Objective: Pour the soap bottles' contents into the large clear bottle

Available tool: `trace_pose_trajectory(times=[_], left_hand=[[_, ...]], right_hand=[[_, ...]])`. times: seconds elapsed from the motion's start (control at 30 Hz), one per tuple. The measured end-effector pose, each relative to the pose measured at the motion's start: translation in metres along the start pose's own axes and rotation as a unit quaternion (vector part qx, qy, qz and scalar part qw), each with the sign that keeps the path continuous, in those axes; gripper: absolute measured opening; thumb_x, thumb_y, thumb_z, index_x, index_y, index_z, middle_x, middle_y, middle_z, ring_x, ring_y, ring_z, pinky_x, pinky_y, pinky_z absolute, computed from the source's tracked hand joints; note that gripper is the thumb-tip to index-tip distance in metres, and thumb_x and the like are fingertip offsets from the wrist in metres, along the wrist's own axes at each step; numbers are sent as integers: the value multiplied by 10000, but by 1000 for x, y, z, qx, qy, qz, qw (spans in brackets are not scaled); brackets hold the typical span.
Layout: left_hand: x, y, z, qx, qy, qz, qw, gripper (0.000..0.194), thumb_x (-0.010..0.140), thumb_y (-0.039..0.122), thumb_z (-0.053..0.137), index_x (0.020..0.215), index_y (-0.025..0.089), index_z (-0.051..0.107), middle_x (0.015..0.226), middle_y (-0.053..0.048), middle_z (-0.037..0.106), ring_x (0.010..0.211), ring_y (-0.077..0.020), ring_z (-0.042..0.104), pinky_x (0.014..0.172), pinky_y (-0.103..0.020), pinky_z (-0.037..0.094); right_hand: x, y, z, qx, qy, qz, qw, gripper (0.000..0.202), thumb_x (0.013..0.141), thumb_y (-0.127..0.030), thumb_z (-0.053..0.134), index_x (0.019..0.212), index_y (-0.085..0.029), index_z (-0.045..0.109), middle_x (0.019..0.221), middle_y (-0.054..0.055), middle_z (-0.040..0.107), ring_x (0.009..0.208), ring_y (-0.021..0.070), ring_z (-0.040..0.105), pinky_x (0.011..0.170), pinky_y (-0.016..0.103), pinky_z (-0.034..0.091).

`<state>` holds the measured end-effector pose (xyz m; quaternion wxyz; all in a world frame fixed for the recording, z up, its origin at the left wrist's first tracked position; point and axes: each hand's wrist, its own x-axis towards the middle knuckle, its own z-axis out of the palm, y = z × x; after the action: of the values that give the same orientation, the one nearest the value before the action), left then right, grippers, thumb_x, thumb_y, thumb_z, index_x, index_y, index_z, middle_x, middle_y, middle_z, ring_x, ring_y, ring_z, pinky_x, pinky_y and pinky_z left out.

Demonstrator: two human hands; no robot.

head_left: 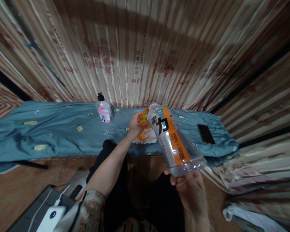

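Note:
A large clear plastic drink bottle (164, 132) with an orange label and black characters is held by its base in my right hand (189, 190). It leans with its uncapped mouth up and away to the left, just beside an orange see-through bottle (145, 132). My left hand (135, 125) is closed around the upper part of that orange bottle, which has a pale label. The clear bottle partly covers it, so I cannot tell whether the two touch. Beneath the orange bottle lies a white cloth or tissue (151, 139).
A clear pump bottle (104, 111) with a pink label and black top stands on the blue-green cloth (62, 129). To the right lies a black phone (206, 134). At lower left, a white power bank (52, 217) has a cable plugged in. Striped curtains (140, 58) hang behind.

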<state>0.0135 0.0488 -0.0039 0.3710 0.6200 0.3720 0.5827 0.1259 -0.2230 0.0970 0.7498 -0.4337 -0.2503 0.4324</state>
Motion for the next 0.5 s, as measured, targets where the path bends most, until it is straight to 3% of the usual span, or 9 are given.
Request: trace_pose_trajectory(times=[0.5], left_hand=[[1,-1,0,8,-1,3,1000,610,555,260,893,1125,229,677,1113,-44,719,1055,-246,685,976,-402,558]], right_hand=[[0,2,-2,1,-7,-4,1000,311,717,-442,933,781,-209,737,682,27,787,511,223,756,374,214,517]])
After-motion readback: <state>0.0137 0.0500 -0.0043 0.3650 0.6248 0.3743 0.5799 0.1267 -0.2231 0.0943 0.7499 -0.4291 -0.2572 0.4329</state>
